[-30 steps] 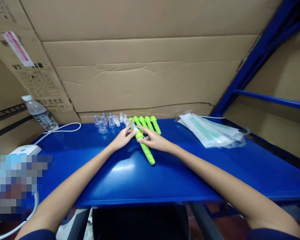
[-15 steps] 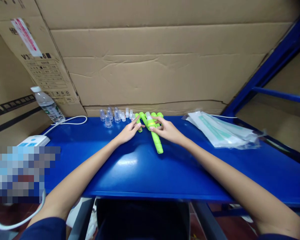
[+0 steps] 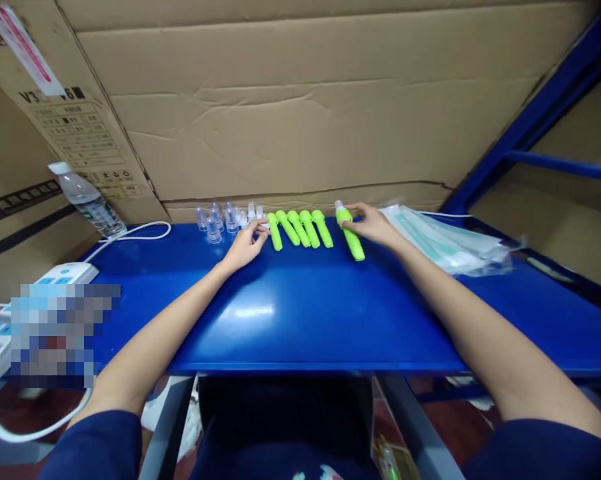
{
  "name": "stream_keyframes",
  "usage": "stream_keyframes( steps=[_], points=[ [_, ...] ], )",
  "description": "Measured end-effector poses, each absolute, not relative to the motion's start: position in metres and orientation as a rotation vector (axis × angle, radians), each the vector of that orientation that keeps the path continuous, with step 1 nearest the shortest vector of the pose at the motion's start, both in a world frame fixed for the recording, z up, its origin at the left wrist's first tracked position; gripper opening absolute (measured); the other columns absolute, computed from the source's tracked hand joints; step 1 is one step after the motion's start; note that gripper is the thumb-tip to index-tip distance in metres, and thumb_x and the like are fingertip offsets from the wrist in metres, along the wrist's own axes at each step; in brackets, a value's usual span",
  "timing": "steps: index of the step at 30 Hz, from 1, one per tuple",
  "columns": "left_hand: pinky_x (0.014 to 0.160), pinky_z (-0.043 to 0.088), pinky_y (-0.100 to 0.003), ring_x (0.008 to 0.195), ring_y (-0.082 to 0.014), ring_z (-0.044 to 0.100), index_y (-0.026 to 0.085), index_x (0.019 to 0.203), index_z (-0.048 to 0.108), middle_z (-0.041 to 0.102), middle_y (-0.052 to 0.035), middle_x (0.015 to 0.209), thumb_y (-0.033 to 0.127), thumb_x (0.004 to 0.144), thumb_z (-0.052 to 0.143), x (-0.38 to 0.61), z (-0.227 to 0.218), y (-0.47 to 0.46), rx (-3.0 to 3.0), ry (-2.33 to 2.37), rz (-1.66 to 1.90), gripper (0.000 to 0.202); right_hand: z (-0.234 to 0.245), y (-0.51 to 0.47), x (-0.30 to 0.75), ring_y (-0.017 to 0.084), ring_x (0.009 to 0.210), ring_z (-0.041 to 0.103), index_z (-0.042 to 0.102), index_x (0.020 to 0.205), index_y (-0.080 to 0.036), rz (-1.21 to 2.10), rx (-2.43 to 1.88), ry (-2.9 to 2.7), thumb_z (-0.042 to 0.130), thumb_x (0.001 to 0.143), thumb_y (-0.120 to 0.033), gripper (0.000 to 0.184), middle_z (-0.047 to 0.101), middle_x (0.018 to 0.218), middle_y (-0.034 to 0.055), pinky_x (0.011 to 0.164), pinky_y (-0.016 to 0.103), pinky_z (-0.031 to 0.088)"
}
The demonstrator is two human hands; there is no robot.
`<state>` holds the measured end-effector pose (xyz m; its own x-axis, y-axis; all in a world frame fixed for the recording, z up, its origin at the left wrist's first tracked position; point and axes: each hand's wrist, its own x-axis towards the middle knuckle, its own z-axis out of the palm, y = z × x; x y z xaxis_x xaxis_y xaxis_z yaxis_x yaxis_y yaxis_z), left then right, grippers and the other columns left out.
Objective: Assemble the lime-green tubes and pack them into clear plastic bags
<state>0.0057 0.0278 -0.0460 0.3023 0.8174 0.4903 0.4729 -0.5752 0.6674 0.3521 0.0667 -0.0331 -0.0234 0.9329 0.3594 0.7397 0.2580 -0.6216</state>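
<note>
On the blue table, a row of several lime-green pen-shaped tubes lies near the back edge. My left hand rests at the left end of that row, fingers loosely curled, fingertips by the leftmost tube and the small clear caps. My right hand holds one more green tube with a white tip, set apart to the right of the row, its lower end on the table.
A stack of clear plastic bags lies at the right. A water bottle, a white cable and a white power strip sit at the left. Cardboard sheets wall the back; a blue frame rises at right.
My right hand has carried the white-tipped green tube from the table's middle to the right of the row. My left hand has shifted left toward the caps.
</note>
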Motion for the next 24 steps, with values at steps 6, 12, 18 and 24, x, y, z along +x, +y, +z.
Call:
stream_keyframes(
  steps=[6, 12, 18, 24],
  points=[
    [0.095, 0.051, -0.037, 0.105, -0.0235, 0.068, 0.011, 0.117, 0.063, 0.072, -0.0134, 0.111, 0.016, 0.094, 0.044, -0.01, -0.04, 0.03, 2.598, 1.354, 1.007, 0.03, -0.042, 0.071, 0.361, 0.028, 0.091, 0.07, 0.063, 0.131, -0.014, 0.281, -1.707, -1.847, 0.072, 0.079, -0.031, 0.056, 0.073, 0.113, 0.0133, 0.086, 0.04, 0.056],
    [0.095, 0.049, -0.041, 0.114, -0.0291, 0.063, 0.012, 0.117, 0.065, 0.069, -0.015, 0.116, 0.018, 0.095, 0.041, -0.015, -0.026, 0.023, 2.969, 1.598, 0.638, 0.033, -0.048, 0.074, 0.36, 0.03, 0.101, 0.069, 0.064, 0.131, -0.015, 0.213, -1.756, -1.878, 0.069, 0.08, -0.03, 0.054, 0.073, 0.116, 0.0137, 0.095, 0.044, 0.053],
    [0.092, 0.048, -0.041, 0.115, -0.0292, 0.062, 0.012, 0.119, 0.064, 0.067, -0.0155, 0.118, 0.019, 0.095, 0.04, -0.01, -0.023, 0.024, 2.93, 1.672, 0.61, 0.034, -0.05, 0.073, 0.356, 0.031, 0.107, 0.068, 0.059, 0.137, -0.012, 0.211, -1.724, -1.875, 0.066, 0.085, -0.034, 0.057, 0.072, 0.12, 0.0168, 0.098, 0.046, 0.051],
    [0.094, 0.047, -0.045, 0.113, -0.0326, 0.06, 0.011, 0.114, 0.065, 0.065, -0.0181, 0.118, 0.02, 0.093, 0.044, -0.002, -0.01, 0.014, 2.908, 1.658, 0.463, 0.031, -0.039, 0.072, 0.359, 0.032, 0.111, 0.068, 0.056, 0.136, -0.009, 0.298, -1.796, -1.867, 0.066, 0.088, -0.043, 0.06, 0.07, 0.122, 0.0198, 0.098, 0.045, 0.052]
  ],
)
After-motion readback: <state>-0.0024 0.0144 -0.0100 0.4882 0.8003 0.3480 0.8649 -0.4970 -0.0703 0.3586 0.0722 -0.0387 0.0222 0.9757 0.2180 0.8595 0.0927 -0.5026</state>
